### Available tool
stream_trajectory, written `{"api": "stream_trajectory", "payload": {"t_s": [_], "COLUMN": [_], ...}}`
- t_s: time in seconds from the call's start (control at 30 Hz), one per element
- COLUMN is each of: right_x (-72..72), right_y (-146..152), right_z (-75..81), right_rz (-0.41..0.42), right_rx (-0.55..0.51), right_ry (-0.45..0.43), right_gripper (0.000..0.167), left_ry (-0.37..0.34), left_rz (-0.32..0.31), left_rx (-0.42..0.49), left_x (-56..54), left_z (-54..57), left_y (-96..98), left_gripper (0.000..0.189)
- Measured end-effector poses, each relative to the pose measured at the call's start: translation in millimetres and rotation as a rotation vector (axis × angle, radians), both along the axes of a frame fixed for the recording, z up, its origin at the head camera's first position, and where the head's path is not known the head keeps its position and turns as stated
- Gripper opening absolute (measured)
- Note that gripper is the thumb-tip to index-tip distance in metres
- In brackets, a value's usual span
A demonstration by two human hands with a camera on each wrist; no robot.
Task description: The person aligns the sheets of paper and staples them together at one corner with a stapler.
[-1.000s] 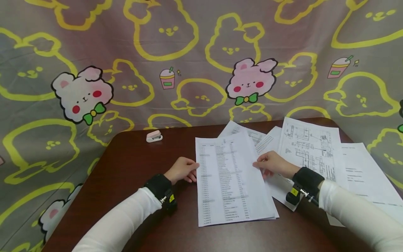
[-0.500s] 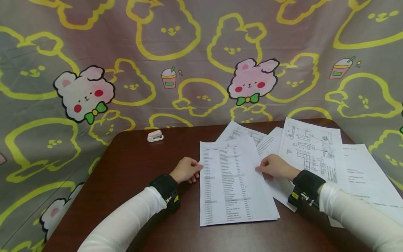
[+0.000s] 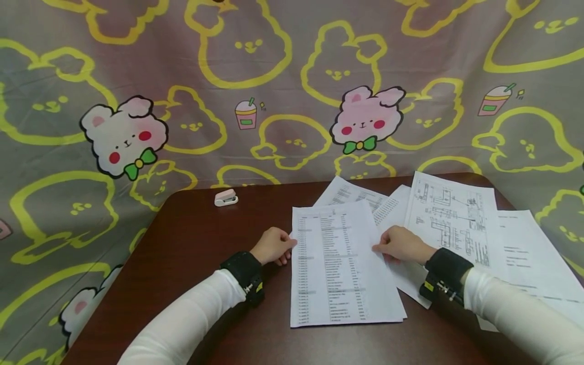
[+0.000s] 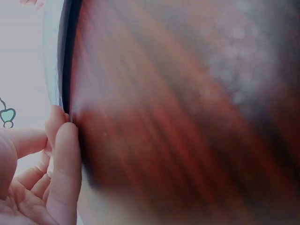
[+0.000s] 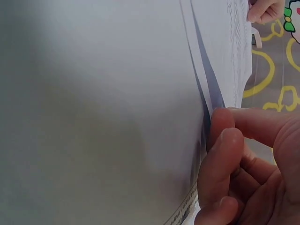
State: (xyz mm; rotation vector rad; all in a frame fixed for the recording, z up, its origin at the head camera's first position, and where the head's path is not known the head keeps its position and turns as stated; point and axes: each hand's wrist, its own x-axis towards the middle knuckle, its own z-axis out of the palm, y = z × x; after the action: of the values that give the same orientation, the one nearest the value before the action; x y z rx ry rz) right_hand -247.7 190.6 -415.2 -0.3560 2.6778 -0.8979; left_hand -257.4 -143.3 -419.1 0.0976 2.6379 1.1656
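A small stack of printed sheets, the top one covered in a column list, lies in front of me in the head view. My left hand pinches its left edge between thumb and fingers; in the left wrist view the fingertips meet at the thin paper edge. On the opposite side my right hand pinches the right edge. The right wrist view shows curled fingers at the edges of the sheets, which are slightly fanned apart. Along the stack's right side, the sheets' edges are not quite even.
A small white and pink stapler stands at the back left of the dark brown table. Loose papers overlap at the right, among them a technical drawing sheet and a text page. A cartoon-patterned curtain hangs behind.
Both hands have shifted slightly right with the stack, the left one more. The stack's top edge has come down a little and its sheets lie closer to even. The stapler has stayed put.
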Motion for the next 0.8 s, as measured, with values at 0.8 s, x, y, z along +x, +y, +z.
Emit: {"api": "stream_trajectory", "payload": {"t_s": [0.8], "right_x": [0.3], "right_y": [-3.6], "right_z": [2.2], "right_rz": [-0.017], "right_rx": [0.090], "right_ry": [-0.011], "right_gripper": [0.020], "left_ry": [-0.011], "left_rz": [0.020], "left_rx": [-0.001], "left_x": [-0.6], "left_z": [-0.8], "left_y": [0.2], "left_gripper": [0.022]}}
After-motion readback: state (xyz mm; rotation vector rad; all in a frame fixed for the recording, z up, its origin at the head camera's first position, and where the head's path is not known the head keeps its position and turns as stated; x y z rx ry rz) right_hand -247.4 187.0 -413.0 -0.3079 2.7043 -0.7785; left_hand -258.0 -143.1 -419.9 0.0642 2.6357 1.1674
